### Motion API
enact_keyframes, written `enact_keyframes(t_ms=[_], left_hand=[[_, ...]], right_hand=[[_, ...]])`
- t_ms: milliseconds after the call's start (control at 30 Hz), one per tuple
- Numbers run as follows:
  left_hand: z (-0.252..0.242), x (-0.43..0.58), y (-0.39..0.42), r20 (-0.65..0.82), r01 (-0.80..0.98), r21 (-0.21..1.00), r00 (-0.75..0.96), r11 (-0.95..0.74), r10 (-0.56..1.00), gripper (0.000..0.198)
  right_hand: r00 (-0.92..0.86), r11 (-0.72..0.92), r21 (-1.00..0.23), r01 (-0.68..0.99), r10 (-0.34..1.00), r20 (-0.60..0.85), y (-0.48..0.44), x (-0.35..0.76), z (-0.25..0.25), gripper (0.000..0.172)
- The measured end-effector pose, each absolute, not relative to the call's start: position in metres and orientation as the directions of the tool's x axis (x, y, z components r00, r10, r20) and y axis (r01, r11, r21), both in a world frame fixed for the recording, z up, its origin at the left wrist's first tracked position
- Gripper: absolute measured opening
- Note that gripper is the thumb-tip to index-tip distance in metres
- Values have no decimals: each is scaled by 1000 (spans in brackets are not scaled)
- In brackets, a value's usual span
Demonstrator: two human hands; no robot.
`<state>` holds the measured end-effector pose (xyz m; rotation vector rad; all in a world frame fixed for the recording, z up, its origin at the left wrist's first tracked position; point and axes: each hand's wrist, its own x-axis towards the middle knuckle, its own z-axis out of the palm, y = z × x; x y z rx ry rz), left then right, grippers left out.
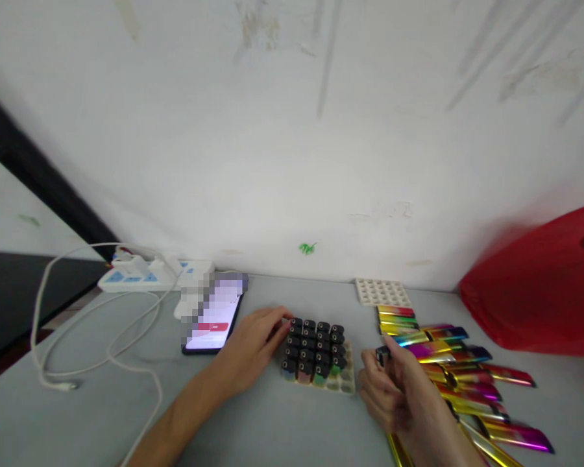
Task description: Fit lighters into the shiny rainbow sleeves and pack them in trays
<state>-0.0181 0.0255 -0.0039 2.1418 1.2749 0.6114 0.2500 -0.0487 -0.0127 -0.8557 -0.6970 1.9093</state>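
Note:
A pale tray on the table carries rows of small black-topped pieces, several with coloured lower parts. My left hand rests at the tray's far left corner, its fingers stretched out and touching the outermost pieces. Right of the tray, my right hand is closed, with a small black piece pinched between thumb and forefinger; the rest of that piece is hidden by the fingers. Shiny multicoloured metallic cases lie in a loose heap beside and beyond my right hand.
A second pale tray with holes lies against the wall. To the left are a lit phone, a white power strip and looping white cables. A red bag stands at the right, and a wall closes the back.

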Motion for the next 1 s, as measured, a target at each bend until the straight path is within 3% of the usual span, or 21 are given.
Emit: enact_keyframes(t_ms=[267,467,667,767,833,900,1000], left_hand=[[-6,-19,26,104,634,668,439,-390,892,33],[-5,-18,26,86,635,673,442,-379,893,31],[-4,-18,26,74,638,676,439,-369,895,32],[-4,-18,26,76,635,677,444,-373,893,32],[-4,-18,27,79,634,676,445,-376,892,31],[-5,-18,27,76,634,678,443,-372,893,31],[-6,-19,26,71,634,680,443,-368,894,31]], right_hand=[[-373,-442,-740,-507,887,-274,-49,248,-1,67],[-457,-478,-776,-411,845,-279,-45,252,-12,72],[-303,-404,-838,-366,903,-303,-54,253,-15,63],[-443,-467,-830,-305,841,-310,-45,260,-16,64],[-624,-553,-807,-207,710,-326,-36,265,-20,68],[-637,-554,-807,-206,702,-320,-31,267,-25,70],[-336,-377,-880,-288,901,-276,-35,262,-27,68]])
